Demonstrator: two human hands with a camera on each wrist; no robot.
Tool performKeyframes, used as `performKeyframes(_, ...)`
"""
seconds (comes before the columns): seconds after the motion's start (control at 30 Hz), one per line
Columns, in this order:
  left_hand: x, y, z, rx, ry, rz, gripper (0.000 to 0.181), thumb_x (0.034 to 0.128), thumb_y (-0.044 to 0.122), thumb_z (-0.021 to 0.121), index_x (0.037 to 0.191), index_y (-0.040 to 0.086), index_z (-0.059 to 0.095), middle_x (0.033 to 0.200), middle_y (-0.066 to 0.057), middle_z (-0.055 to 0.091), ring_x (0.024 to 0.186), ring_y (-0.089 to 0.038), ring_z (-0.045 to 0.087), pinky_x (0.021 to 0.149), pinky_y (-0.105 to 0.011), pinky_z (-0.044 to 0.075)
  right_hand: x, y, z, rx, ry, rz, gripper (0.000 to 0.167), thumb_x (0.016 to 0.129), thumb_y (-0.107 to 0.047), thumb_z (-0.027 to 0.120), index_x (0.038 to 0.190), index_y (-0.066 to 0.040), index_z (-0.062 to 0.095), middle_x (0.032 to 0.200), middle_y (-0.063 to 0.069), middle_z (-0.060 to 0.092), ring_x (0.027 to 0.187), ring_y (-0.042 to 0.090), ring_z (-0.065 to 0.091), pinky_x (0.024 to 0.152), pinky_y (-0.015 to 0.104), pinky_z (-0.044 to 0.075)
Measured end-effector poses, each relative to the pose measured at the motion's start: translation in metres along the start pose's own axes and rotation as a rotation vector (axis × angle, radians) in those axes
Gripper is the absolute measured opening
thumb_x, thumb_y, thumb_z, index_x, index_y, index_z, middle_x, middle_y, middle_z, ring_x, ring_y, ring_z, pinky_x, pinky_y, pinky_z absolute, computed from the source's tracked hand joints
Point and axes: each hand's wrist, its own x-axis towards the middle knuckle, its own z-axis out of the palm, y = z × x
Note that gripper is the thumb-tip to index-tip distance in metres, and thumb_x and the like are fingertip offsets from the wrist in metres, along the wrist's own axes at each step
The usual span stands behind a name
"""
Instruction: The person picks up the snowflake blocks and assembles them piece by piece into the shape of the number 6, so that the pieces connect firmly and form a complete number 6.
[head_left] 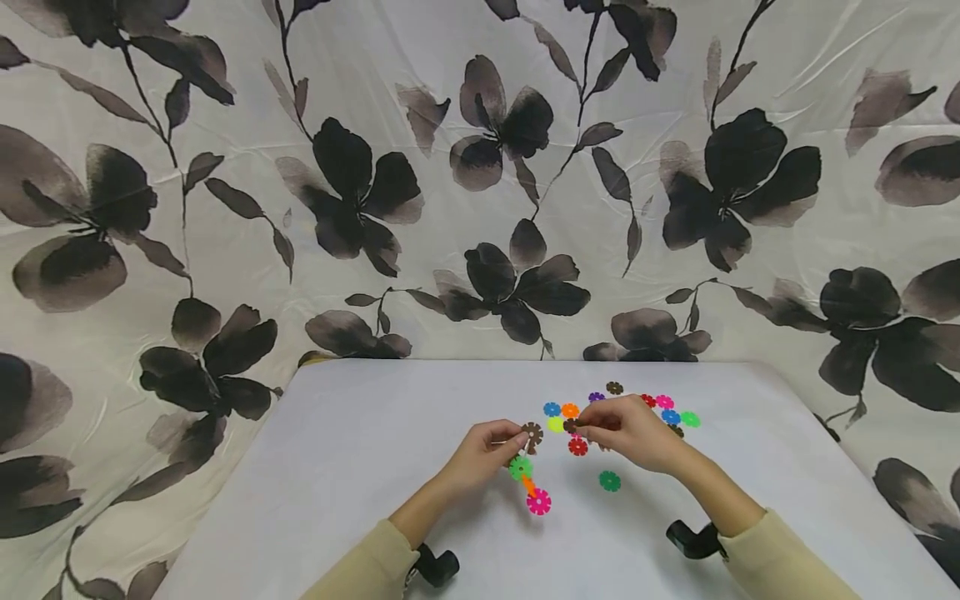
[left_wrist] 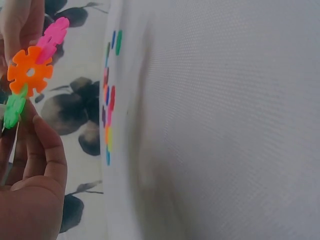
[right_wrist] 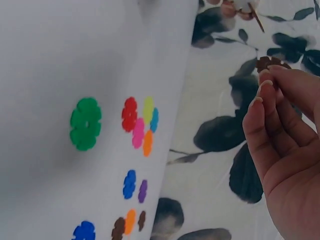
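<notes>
My left hand (head_left: 483, 452) pinches a linked chain of plastic snowflake discs above the table. In it a brown disc (head_left: 534, 437) stands at the top, then a green disc (head_left: 521, 468), an orange disc (left_wrist: 30, 71) seen nearly edge-on from the head, and a pink disc (head_left: 538, 502) at the lower end. Between thumb and fingertips, my right hand (head_left: 633, 431) holds a single brown disc (right_wrist: 271, 63), raised and apart from the chain. Fingers partly cover both brown discs.
A loose green disc (head_left: 610, 481) lies nearest on the white table (head_left: 337, 467). Behind it are scattered discs, among them a red disc (head_left: 577, 447), a blue disc (head_left: 552, 409) and a purple disc (head_left: 597, 397). A floral cloth (head_left: 510, 167) hangs beyond the table's far edge.
</notes>
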Motion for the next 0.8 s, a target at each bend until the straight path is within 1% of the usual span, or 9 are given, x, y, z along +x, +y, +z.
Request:
performKeyframes(0.07,0.002,0.001,0.003,-0.005,-0.006,0.0,0.023,0.1044,0.021,0.062,0.115,0.003,0.072,0.108,-0.01,0.075,0.097,-0.025,0.072,0.079,-0.025,0.058,0.0,-0.002,0.001,0.001,0.005,-0.017,0.007,0.096,-0.014,0.073,0.102,-0.011,0.077,0.087,-0.005,0.072,0.068,0.013,0.062,0.062,0.027,0.057)
performKeyframes(0.13,0.002,0.002,0.004,-0.003,0.013,-0.01,0.022,0.1041,0.02,0.062,0.114,0.004,0.072,0.107,-0.01,0.075,0.097,-0.025,0.072,0.079,-0.024,0.058,0.002,-0.005,0.003,0.005,-0.001,-0.044,0.008,0.096,-0.013,0.073,0.103,-0.01,0.077,0.09,-0.004,0.073,0.07,0.012,0.063,0.065,0.027,0.058)
performKeyframes(0.23,0.0,0.004,0.005,-0.01,0.033,-0.02,0.021,0.1039,0.019,0.062,0.114,0.003,0.072,0.105,-0.01,0.074,0.095,-0.022,0.072,0.079,-0.025,0.058,0.007,-0.008,0.007,0.003,-0.013,-0.082,0.009,0.097,-0.013,0.072,0.104,-0.01,0.077,0.094,-0.003,0.074,0.076,0.01,0.065,0.07,0.027,0.06)
performKeyframes(0.3,0.0,0.005,0.004,-0.017,0.029,-0.016,0.022,0.104,0.019,0.062,0.114,0.003,0.072,0.106,-0.01,0.074,0.093,-0.02,0.072,0.079,-0.025,0.057,0.01,-0.01,0.009,-0.003,-0.015,-0.1,0.008,0.096,-0.012,0.072,0.103,-0.011,0.076,0.095,-0.003,0.074,0.078,0.01,0.067,0.073,0.026,0.06)
performKeyframes(0.43,0.001,0.007,0.005,-0.037,0.014,-0.002,0.023,0.1044,0.019,0.061,0.115,0.001,0.072,0.106,-0.011,0.074,0.092,-0.018,0.071,0.079,-0.024,0.057,0.012,-0.012,0.011,-0.006,-0.013,-0.118,0.008,0.095,-0.009,0.073,0.102,-0.009,0.077,0.093,-0.003,0.074,0.079,0.017,0.069,0.075,0.025,0.059)
performKeyframes(0.53,0.001,0.007,0.006,-0.04,0.017,0.0,0.023,0.1044,0.018,0.061,0.115,0.001,0.072,0.106,-0.011,0.074,0.092,-0.018,0.071,0.078,-0.024,0.057,0.014,-0.011,0.012,-0.003,-0.017,-0.134,0.009,0.095,-0.008,0.073,0.103,-0.008,0.077,0.093,-0.002,0.075,0.079,0.022,0.069,0.075,0.026,0.059)
performKeyframes(0.6,0.001,0.007,0.006,-0.042,0.015,0.003,0.023,0.1043,0.018,0.061,0.115,0.0,0.072,0.105,-0.012,0.074,0.094,-0.022,0.072,0.079,-0.023,0.056,0.014,-0.011,0.012,-0.003,-0.017,-0.145,0.009,0.095,-0.009,0.073,0.103,-0.008,0.077,0.093,-0.002,0.075,0.078,0.021,0.069,0.075,0.026,0.059)
performKeyframes(0.67,0.001,0.006,0.006,-0.044,0.007,0.012,0.024,0.1044,0.017,0.061,0.115,-0.001,0.072,0.105,-0.013,0.075,0.098,-0.031,0.072,0.081,-0.024,0.056,0.014,-0.011,0.013,0.006,-0.017,-0.155,0.009,0.095,-0.008,0.073,0.103,-0.009,0.078,0.092,-0.003,0.074,0.076,0.017,0.068,0.074,0.027,0.06)
performKeyframes(0.8,0.001,0.003,0.006,-0.053,0.002,0.013,0.023,0.1039,0.016,0.062,0.114,-0.002,0.073,0.104,-0.014,0.076,0.105,-0.04,0.07,0.084,-0.023,0.056,0.014,-0.01,0.015,0.026,-0.02,-0.184,0.009,0.095,-0.008,0.073,0.101,-0.01,0.079,0.088,-0.005,0.073,0.073,0.011,0.065,0.072,0.027,0.06)
